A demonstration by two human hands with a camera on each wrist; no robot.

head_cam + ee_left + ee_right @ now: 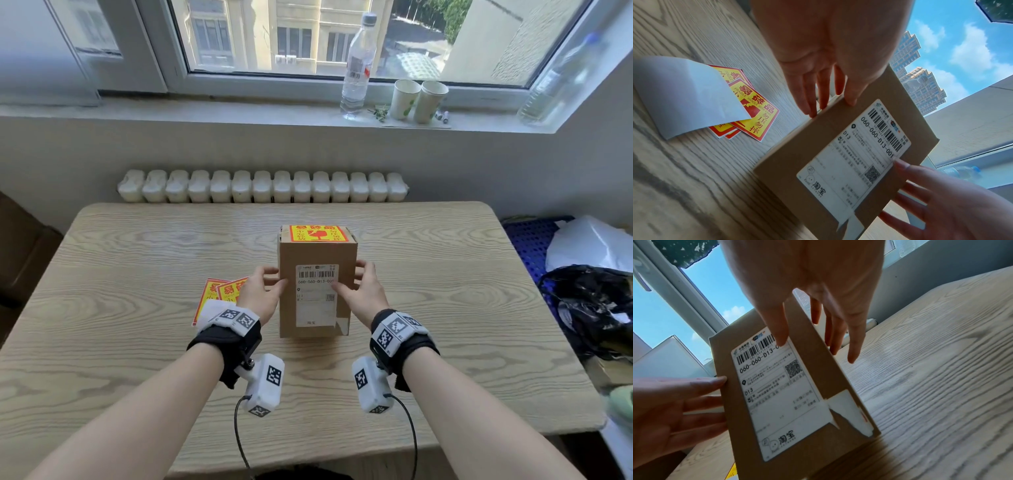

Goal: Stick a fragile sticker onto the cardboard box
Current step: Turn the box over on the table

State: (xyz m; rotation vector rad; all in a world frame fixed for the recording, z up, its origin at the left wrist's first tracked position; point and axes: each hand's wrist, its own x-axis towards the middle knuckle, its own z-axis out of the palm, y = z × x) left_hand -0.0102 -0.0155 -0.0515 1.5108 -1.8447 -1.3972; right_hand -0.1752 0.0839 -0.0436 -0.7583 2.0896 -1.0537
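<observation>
A brown cardboard box [318, 253] stands upright in the middle of the wooden table [137, 342], its white shipping label [315, 294] facing me. A red-and-yellow fragile sticker [318, 233] lies stuck on its top face. My left hand [263, 291] touches the box's left edge with nearly straight fingers [807, 97]. My right hand [363, 291] rests its thumb on the label [777, 386], its fingers [855, 344] reaching past the right side. Spare fragile stickers [756, 110] and a peeled white backing sheet [686, 94] lie left of the box.
On the windowsill stand a clear bottle [358, 65] and two paper cups [416, 99]. A white radiator [263, 186] runs behind the table. A blue crate [527, 240] and a black bag [596, 308] sit off the table's right edge.
</observation>
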